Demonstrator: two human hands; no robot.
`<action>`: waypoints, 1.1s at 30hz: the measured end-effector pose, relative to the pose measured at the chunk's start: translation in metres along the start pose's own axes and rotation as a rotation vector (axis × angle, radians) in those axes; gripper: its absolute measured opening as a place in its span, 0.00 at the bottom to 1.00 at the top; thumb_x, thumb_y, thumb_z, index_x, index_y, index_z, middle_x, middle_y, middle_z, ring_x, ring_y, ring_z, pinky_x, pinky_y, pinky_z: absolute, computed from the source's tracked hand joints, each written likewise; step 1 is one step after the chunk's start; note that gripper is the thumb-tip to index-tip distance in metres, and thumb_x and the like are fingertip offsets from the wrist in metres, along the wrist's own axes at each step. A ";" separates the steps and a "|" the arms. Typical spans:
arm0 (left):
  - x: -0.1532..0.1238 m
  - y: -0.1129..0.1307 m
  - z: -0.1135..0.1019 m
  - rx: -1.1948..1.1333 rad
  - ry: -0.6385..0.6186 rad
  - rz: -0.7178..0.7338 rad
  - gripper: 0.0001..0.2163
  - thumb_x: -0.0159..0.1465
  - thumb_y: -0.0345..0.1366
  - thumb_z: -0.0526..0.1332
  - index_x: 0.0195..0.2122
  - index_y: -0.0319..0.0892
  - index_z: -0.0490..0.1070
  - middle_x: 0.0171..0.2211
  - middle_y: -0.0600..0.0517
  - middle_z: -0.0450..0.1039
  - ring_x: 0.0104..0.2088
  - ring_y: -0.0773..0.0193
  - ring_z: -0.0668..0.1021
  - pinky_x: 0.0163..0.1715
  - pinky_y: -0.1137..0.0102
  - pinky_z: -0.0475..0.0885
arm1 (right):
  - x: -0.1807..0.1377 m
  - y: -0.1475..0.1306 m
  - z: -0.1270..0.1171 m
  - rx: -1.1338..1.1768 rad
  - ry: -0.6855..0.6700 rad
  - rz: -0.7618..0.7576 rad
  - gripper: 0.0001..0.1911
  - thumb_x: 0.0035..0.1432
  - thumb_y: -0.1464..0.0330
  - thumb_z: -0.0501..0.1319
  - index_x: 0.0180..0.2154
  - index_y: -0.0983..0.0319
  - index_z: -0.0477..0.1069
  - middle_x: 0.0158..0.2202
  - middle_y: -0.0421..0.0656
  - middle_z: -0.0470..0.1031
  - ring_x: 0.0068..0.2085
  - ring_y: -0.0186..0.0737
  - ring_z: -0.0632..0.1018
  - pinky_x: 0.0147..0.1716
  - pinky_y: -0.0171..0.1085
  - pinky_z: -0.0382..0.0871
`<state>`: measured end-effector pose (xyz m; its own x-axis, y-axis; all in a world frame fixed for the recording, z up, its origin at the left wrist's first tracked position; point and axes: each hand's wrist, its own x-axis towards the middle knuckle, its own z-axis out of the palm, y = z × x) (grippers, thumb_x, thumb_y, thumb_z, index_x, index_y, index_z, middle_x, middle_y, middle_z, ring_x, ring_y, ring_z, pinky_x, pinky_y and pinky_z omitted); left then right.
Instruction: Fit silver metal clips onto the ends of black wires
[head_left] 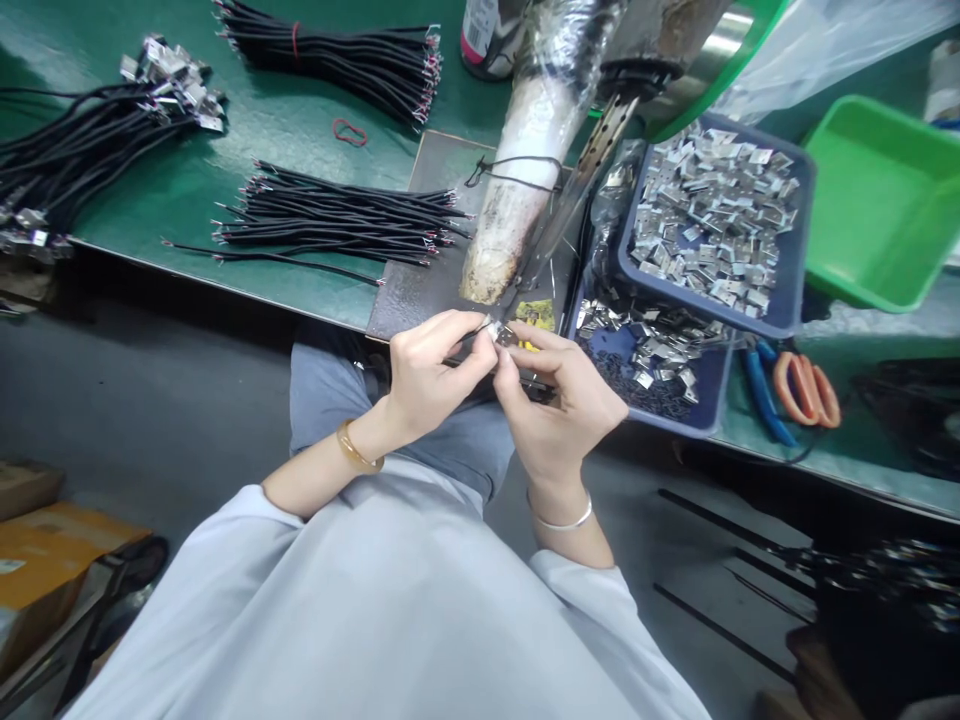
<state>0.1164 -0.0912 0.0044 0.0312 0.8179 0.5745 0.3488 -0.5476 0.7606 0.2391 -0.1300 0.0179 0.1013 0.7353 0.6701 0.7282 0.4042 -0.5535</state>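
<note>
Seen from the head camera, the left hand [431,375] and right hand [559,400] pinch tight on a small metal clip [501,333], right between the fingertips. A black wire [465,349] sits under the left fingers. Holding both steady looks wise.

Both hands meet just off the table [225,120] edge. The left hand [431,378] and right hand [559,405] pinch one small metal clip [501,332] between their fingertips, and a black wire [466,346] runs under the left fingers. Behind them stands a wrapped post [525,170]. Loose wires [337,215] lie to the left. To the right are a blue tray [787,290] of clips, a green bin [877,200], scissors [806,388] and pliers [763,392].
</note>
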 end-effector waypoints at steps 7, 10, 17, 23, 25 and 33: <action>-0.002 -0.001 0.000 -0.007 -0.019 -0.017 0.06 0.63 0.27 0.60 0.31 0.38 0.76 0.28 0.52 0.80 0.26 0.71 0.77 0.27 0.78 0.70 | -0.003 0.004 0.001 -0.028 -0.008 -0.012 0.07 0.58 0.76 0.67 0.34 0.60 0.72 0.38 0.40 0.84 0.39 0.35 0.85 0.33 0.30 0.77; 0.000 0.000 0.000 0.010 -0.008 0.010 0.06 0.63 0.26 0.60 0.31 0.38 0.75 0.27 0.52 0.79 0.25 0.72 0.76 0.27 0.79 0.70 | -0.001 0.004 0.002 -0.032 0.005 -0.021 0.07 0.58 0.76 0.67 0.34 0.60 0.73 0.38 0.40 0.84 0.39 0.35 0.85 0.34 0.29 0.77; 0.004 0.002 -0.001 0.042 0.021 0.080 0.05 0.63 0.25 0.60 0.31 0.37 0.75 0.29 0.51 0.81 0.27 0.72 0.79 0.27 0.80 0.71 | 0.002 0.000 0.000 -0.013 0.040 -0.014 0.06 0.58 0.76 0.67 0.34 0.59 0.73 0.39 0.40 0.84 0.40 0.37 0.85 0.35 0.31 0.79; -0.001 0.000 -0.002 0.051 -0.010 0.066 0.05 0.63 0.25 0.61 0.32 0.35 0.76 0.29 0.49 0.81 0.28 0.71 0.80 0.29 0.79 0.73 | -0.005 0.000 -0.002 0.011 -0.013 0.019 0.06 0.59 0.76 0.65 0.35 0.59 0.72 0.41 0.42 0.84 0.41 0.36 0.85 0.36 0.32 0.80; -0.003 0.000 -0.003 0.052 -0.011 0.061 0.05 0.63 0.25 0.61 0.32 0.35 0.76 0.29 0.49 0.82 0.28 0.70 0.80 0.30 0.79 0.73 | -0.006 0.001 -0.002 -0.013 -0.019 0.011 0.06 0.60 0.75 0.65 0.35 0.59 0.72 0.41 0.42 0.84 0.40 0.36 0.85 0.36 0.32 0.80; -0.005 0.003 -0.003 0.045 -0.042 0.021 0.06 0.63 0.27 0.60 0.32 0.36 0.76 0.29 0.50 0.82 0.27 0.72 0.79 0.24 0.80 0.70 | -0.006 0.001 -0.002 -0.010 -0.012 0.047 0.03 0.62 0.73 0.64 0.37 0.59 0.72 0.41 0.42 0.84 0.38 0.36 0.85 0.34 0.31 0.79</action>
<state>0.1142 -0.0979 0.0052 0.0777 0.8135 0.5763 0.3893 -0.5570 0.7337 0.2407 -0.1355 0.0141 0.1276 0.7599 0.6374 0.7294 0.3635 -0.5795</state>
